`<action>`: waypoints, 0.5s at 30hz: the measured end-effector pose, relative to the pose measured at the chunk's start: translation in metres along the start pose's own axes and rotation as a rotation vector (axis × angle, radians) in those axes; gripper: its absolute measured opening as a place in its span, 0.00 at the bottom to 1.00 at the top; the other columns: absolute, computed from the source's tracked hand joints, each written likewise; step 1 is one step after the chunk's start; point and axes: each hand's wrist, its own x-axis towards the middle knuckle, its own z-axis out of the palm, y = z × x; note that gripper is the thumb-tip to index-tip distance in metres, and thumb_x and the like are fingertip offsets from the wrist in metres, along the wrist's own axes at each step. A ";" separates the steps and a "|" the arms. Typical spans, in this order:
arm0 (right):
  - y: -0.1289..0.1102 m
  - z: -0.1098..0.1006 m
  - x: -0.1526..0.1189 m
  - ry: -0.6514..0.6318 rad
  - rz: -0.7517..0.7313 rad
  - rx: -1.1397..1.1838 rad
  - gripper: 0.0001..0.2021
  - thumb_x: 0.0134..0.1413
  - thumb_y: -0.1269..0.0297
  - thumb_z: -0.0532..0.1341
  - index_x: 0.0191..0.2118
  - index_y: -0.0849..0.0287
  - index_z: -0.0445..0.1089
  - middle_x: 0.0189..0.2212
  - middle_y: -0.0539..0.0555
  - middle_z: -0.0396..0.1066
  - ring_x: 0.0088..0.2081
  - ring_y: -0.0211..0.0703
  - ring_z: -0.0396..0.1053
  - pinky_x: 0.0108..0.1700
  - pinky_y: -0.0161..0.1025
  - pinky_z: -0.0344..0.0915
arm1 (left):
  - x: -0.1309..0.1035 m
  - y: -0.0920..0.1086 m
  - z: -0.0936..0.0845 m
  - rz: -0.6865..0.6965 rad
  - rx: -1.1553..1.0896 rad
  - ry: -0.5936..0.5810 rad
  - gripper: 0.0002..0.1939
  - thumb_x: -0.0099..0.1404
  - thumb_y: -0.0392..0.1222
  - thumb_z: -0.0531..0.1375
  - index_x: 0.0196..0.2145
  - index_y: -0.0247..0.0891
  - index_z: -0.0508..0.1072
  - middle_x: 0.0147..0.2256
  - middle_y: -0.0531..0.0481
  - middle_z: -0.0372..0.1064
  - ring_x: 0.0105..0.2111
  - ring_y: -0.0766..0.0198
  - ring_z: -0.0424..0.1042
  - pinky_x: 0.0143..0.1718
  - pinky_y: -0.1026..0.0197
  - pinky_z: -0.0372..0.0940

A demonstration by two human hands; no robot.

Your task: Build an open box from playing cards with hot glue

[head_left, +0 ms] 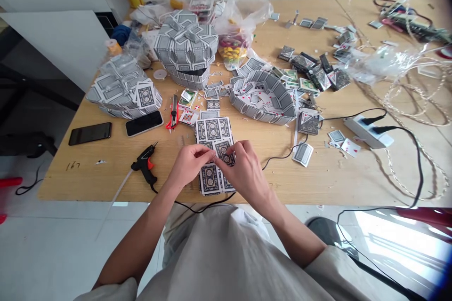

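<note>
A flat panel of overlapping patterned playing cards [211, 179] lies at the table's front edge. One slightly tilted playing card [223, 147] sits over the middle of it. My left hand [192, 162] is closed, its thumb and fingertips pinched at that card's lower left edge. With bent fingers, my right hand [245, 164] grips the same card, the thumb at its lower edge and the index finger at its right side. The fingertips partly cover the contact. To the left lies a black hot glue gun [144, 162] with a glue stick trailing from it.
Two phones [90, 133] and a red-handled utility knife [173, 112] lie at left. Behind stand a lidded card-covered box [187, 49], another card-covered piece [122, 89] and an open card-walled tray [261, 115]. Card boxes, cables and a power strip [369, 131] are at right.
</note>
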 end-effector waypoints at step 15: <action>0.021 0.000 0.017 -0.085 -0.021 0.166 0.06 0.64 0.76 0.66 0.40 0.58 0.76 0.36 0.55 0.80 0.37 0.47 0.78 0.45 0.43 0.73 | 0.006 -0.017 -0.002 -0.008 0.353 0.149 0.14 0.68 0.52 0.63 0.33 0.40 0.81 0.33 0.48 0.82 0.33 0.56 0.78 0.36 0.58 0.65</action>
